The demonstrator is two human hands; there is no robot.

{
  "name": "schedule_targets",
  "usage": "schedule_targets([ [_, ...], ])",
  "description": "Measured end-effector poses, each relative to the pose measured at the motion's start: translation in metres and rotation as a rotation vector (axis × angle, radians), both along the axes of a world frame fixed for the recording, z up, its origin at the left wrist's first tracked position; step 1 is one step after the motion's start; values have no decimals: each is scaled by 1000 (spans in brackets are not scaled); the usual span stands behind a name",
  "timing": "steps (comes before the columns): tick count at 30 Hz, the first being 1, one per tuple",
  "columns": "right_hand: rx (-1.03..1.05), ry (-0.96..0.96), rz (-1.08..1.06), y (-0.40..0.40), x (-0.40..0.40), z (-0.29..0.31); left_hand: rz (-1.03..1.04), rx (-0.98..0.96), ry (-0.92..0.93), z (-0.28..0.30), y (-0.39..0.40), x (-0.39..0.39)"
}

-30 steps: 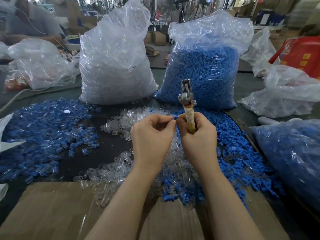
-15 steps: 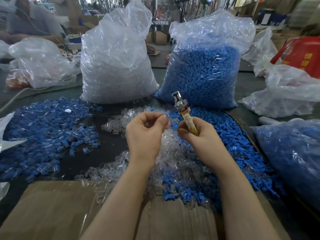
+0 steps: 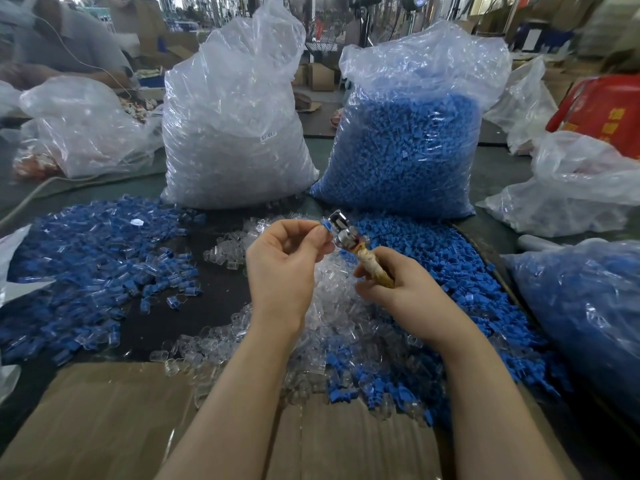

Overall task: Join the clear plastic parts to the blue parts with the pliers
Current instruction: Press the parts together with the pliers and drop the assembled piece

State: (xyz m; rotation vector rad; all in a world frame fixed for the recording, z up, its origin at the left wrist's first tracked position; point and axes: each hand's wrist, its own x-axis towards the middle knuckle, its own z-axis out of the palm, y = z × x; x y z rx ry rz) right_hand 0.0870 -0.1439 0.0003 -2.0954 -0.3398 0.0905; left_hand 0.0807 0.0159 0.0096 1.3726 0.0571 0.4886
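Pinching one blue part, left hand; one pliers, right hand.

Your pliers have a shiny bare-metal head, and the handle in your right hand looks wrapped in worn, matt yellowish tape or cloth; the small part your left hand pinches is matt blue plastic. The loose clear parts at centre are glossy transparent plastic, the loose blue parts to their right a duller opaque plastic. The two bags in the upper middle are thin, crinkled, shiny plastic film, the sheet at the bottom is matt brown corrugated cardboard, and the tabletop is dark and matt.
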Motion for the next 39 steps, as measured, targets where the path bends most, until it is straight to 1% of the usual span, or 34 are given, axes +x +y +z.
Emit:
schedule_targets([
  [10, -74, -31, 10, 2, 1, -1, -30, 13, -9, -2, 0, 0],
  [18, -140, -76, -53, 6, 2, -1, -24, -19, 7, -1, -2, -1],
  [23, -179, -64, -56, 8, 3, -1, -45, -59, 88, 0, 2, 2],
  [25, -192, -62, -71, 6, 4, -4, -72, -153, 151, -2, 6, 3],
  [26, -187, -63, -93, 6, 5, -5, -69, -235, 188, -3, 12, 4],
  [28, -139, -48, -158, 2, 7, -7, 6, -456, 266, -4, 28, 7],
  [30, -110, -47, -244, -4, 10, -8, 134, -698, 298, -6, 51, 9],
  [32, -125, -56, -340, -11, 13, -10, 252, -902, 293, -8, 74, 9],
  [35, -163, -52, -470, -21, 17, -13, 352, -1148, 235, -12, 105, 5],
  [39, -268, -46, -623, -32, 18, -15, 416, -1296, 161, -18, 129, 2],
])
